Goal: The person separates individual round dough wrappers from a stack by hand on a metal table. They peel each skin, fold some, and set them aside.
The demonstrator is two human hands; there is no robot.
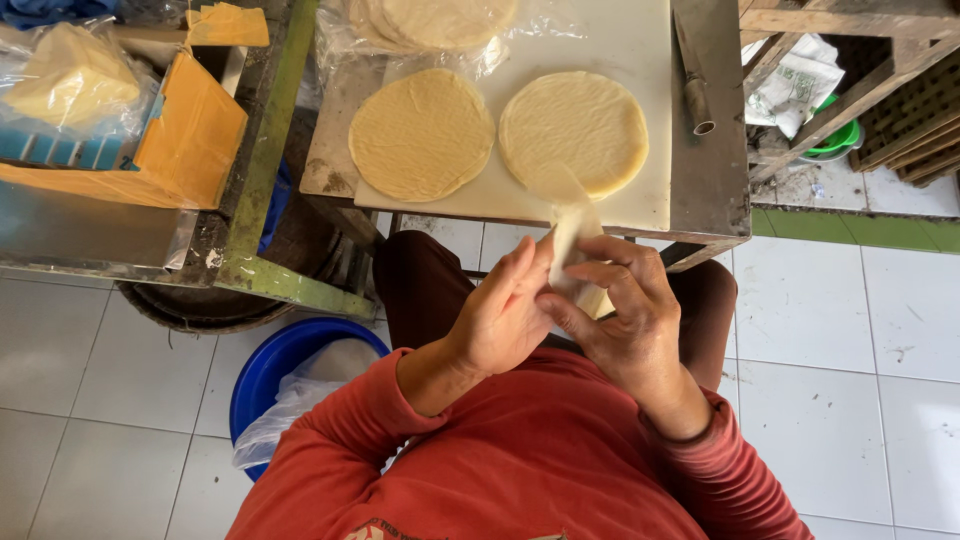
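My left hand [505,310] and my right hand [620,315] are close together over my lap, both gripping a pale, folded piece of dough wrapper [570,240] that sticks up between the fingers. Just beyond them, two flat round dough sheets lie side by side on a white cutting board [640,205]: one round sheet on the left [421,134], the other round sheet on the right [574,132]. A stack of more round sheets [440,20] rests on clear plastic at the board's far edge.
The board sits on a worn small table [710,160] with a metal tube [695,95] on its right side. Left stands a green-framed stand [260,180] with orange-wrapped blocks [190,130]. A blue bucket [275,365] lined with plastic sits on the tiled floor by my left knee.
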